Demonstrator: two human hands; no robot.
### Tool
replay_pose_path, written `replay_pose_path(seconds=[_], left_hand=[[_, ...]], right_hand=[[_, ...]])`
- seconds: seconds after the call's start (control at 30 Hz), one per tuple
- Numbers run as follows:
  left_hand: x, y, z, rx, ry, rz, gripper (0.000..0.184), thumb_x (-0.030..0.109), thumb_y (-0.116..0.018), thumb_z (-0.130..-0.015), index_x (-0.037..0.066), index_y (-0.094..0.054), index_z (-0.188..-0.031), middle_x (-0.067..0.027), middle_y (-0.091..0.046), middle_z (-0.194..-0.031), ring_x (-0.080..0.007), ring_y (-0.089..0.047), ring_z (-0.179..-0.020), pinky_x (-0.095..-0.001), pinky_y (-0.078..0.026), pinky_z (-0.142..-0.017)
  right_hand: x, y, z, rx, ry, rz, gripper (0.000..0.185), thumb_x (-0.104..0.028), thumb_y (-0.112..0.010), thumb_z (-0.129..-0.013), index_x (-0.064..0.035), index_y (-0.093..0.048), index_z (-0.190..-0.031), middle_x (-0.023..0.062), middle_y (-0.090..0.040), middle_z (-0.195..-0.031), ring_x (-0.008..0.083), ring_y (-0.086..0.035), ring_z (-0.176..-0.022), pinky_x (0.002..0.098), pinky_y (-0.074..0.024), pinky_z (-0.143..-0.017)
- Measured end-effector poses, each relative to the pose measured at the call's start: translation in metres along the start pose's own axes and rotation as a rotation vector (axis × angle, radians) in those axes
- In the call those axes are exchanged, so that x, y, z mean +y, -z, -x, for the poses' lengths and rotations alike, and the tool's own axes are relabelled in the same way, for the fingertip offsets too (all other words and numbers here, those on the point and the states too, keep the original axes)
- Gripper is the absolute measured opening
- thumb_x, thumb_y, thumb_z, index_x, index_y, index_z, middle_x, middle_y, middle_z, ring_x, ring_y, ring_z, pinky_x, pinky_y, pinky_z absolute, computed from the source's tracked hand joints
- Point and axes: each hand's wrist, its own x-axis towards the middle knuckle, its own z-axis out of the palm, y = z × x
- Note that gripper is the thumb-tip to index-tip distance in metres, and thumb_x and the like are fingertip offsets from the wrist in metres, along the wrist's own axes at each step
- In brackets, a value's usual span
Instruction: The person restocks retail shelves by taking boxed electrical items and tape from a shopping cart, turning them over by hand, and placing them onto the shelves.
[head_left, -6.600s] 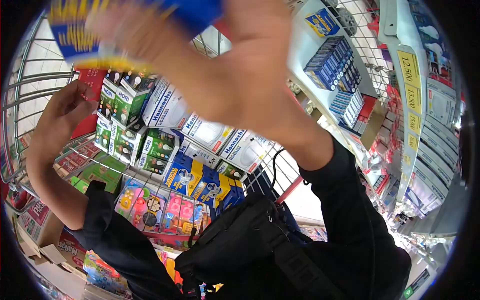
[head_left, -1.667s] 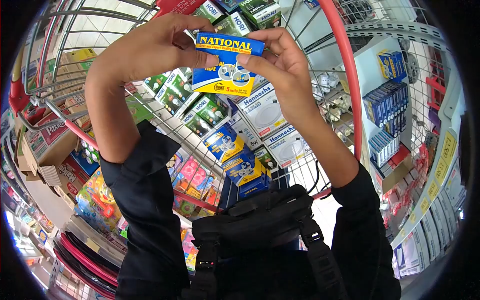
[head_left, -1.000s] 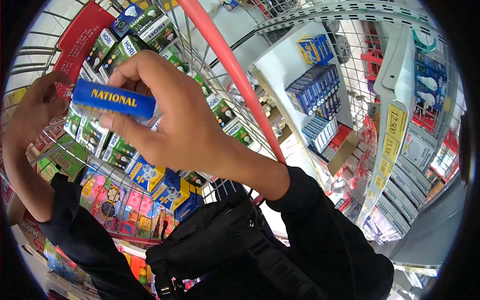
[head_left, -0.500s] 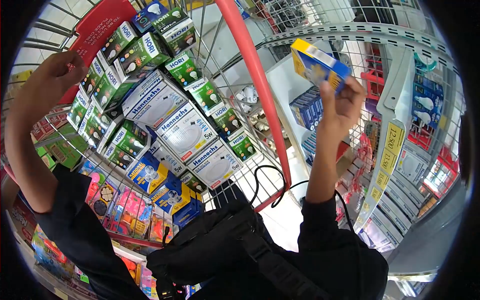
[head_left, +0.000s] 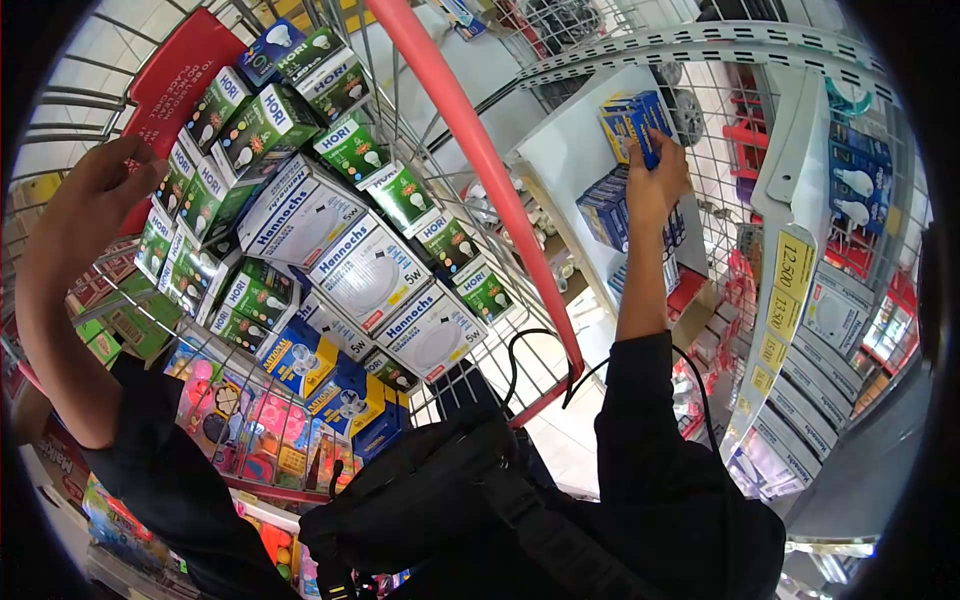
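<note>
My right hand (head_left: 658, 182) grips a blue and yellow National tape box (head_left: 640, 140) over the white shelf (head_left: 555, 150), beside the other blue and yellow box there. Just below it stand rows of small dark blue boxes (head_left: 603, 208). My left hand (head_left: 110, 190) is by the red cart panel (head_left: 185, 70), its fingers curled and apart with nothing visible in them. Inside the cart are green Hori bulb boxes (head_left: 262, 130), white Hannochs boxes (head_left: 368, 275) and National tape boxes (head_left: 345, 398).
The red cart handle (head_left: 480, 150) runs between the cart and the shelf. At the right, yellow price tags (head_left: 790, 265) line a shelf edge above stacked white boxes (head_left: 800, 420). Colourful toy packs (head_left: 270, 415) lie under the cart's wire side. A black strap (head_left: 590, 540) crosses my front.
From in front of me, the tape box has gone right with my right hand, down onto the shelf. My left hand has let go of it and stays over the cart's left side.
</note>
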Motion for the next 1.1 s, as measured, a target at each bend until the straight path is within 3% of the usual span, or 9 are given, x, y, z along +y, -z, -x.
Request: replay_pose_path(seconds=[0.27,0.37,0.67,0.97,1.1], left_hand=[[0.001,-0.005,0.001,0.018,0.011,0.007,0.035,0.033,-0.064,-0.097,0.001,-0.063,-0.110,-0.0083,-0.062,-0.092,-0.0143,-0.057,-0.085,-0.0309,-0.045,-0.079],[0.002,-0.001,-0.002,-0.058,0.042,-0.029,0.030,0.032,-0.061,-0.100,0.004,-0.062,-0.110,-0.0101,-0.064,-0.099,-0.0150,-0.061,-0.093,-0.0308,-0.046,-0.088],[0.005,-0.003,-0.003,-0.056,0.024,-0.038,0.028,0.031,-0.061,-0.100,0.003,-0.061,-0.107,-0.0072,-0.061,-0.090,-0.0124,-0.053,-0.082,-0.0297,-0.043,-0.080],[-0.003,-0.011,-0.003,-0.021,0.044,0.114,0.033,0.033,-0.060,-0.101,0.001,-0.062,-0.110,-0.0122,-0.067,-0.102,-0.0173,-0.063,-0.100,-0.0327,-0.046,-0.094],[-0.003,-0.005,-0.009,-0.095,0.007,-0.016,0.033,0.033,-0.061,-0.101,0.001,-0.062,-0.110,-0.0113,-0.065,-0.101,-0.0170,-0.062,-0.098,-0.0327,-0.046,-0.092]], right_hand=[[0.002,-0.017,-0.006,0.065,0.005,0.111,0.049,-0.031,-0.076,-0.083,-0.0158,-0.062,-0.127,0.0074,-0.058,-0.126,0.0285,-0.052,-0.123,0.0517,-0.0279,-0.105],[0.004,-0.020,-0.006,0.030,0.054,0.152,0.048,-0.030,-0.076,-0.083,-0.0163,-0.062,-0.128,0.0072,-0.058,-0.127,0.0282,-0.052,-0.123,0.0511,-0.0280,-0.104],[0.006,-0.024,-0.003,0.060,0.097,0.130,0.044,-0.027,-0.074,-0.084,-0.0179,-0.064,-0.127,0.0057,-0.060,-0.128,0.0265,-0.054,-0.121,0.0516,-0.0284,-0.103],[0.004,-0.026,-0.006,0.075,0.104,0.112,0.044,-0.028,-0.073,-0.085,-0.0182,-0.064,-0.127,0.0052,-0.060,-0.129,0.0262,-0.053,-0.122,0.0518,-0.0279,-0.104],[0.003,-0.026,-0.005,0.081,0.093,0.137,0.043,-0.031,-0.074,-0.085,-0.0182,-0.064,-0.125,0.0053,-0.060,-0.128,0.0276,-0.054,-0.121,0.0526,-0.0280,-0.104]])
